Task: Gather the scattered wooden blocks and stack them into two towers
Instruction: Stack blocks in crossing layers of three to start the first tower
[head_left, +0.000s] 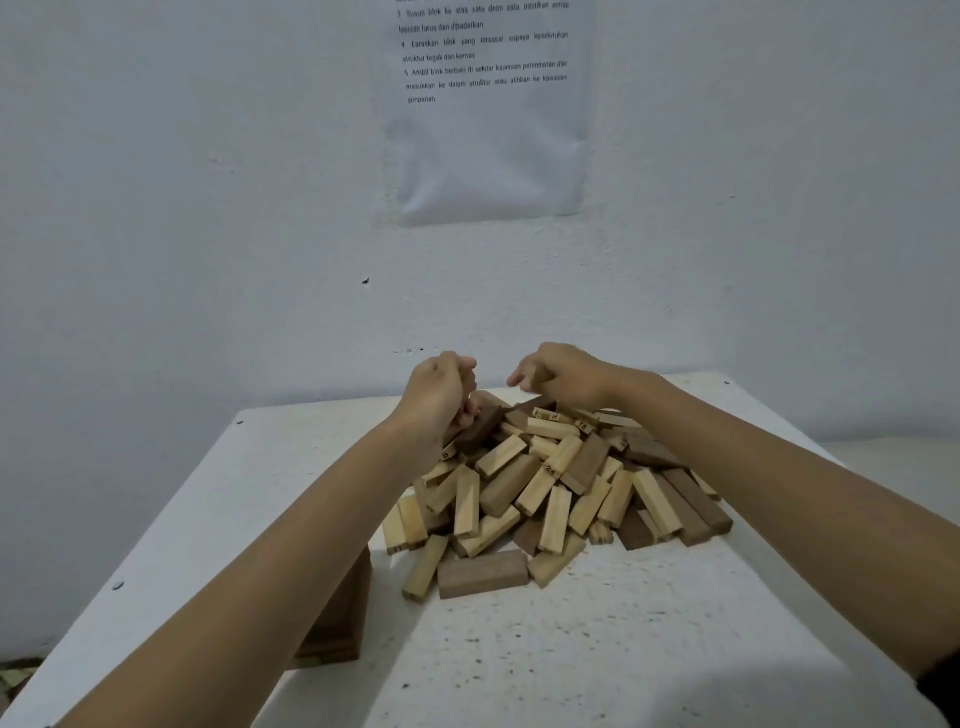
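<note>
A heap of light and dark wooden blocks (556, 488) lies in the middle of the white table (597, 639). Both my hands are at the far end of the heap. My left hand (441, 395) has its fingers curled round a dark brown block (480, 425) that sticks out below it, tilted. My right hand (558, 376) is knuckles-up with its fingers curled over the top of the heap, and appears to grip the end of another dark block (537, 402). A short stack of dark blocks (343, 618) stands near the table's left side, partly hidden by my left forearm.
A single dark block (483, 574) and a light one (425, 569) lie loose at the near foot of the heap. The table stands against a pale wall with a printed sheet (488, 104) on it. The table's left edge (156, 540) runs diagonally.
</note>
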